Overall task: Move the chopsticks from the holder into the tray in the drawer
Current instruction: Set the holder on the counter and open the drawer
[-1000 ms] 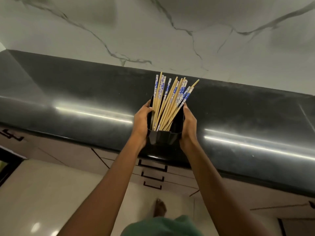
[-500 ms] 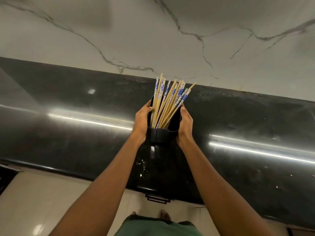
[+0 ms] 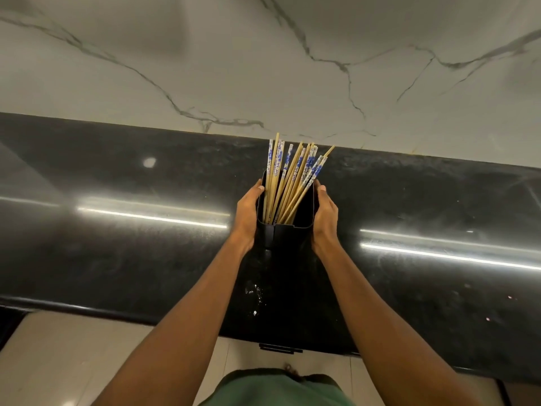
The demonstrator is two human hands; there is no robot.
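Tipping is the main risk, I judge: the black holder (image 3: 285,227) is tall and narrow, and its chopsticks (image 3: 288,183) lean toward one o'clock, so a jolt or tilt could spill them across the dark countertop (image 3: 117,244). The left hand (image 3: 248,212) and right hand (image 3: 323,218) press flat against opposite sides, clasping the holder between them (whether it rests on the stone I cannot tell). All chopsticks sit inside it; only a drawer handle (image 3: 280,348) shows at six o'clock, no tray.

chopsticks (image 3: 292,183) lower ends hidden in holder (image 3: 285,230) (black), drawer handle (image 3: 280,348) half-hidden
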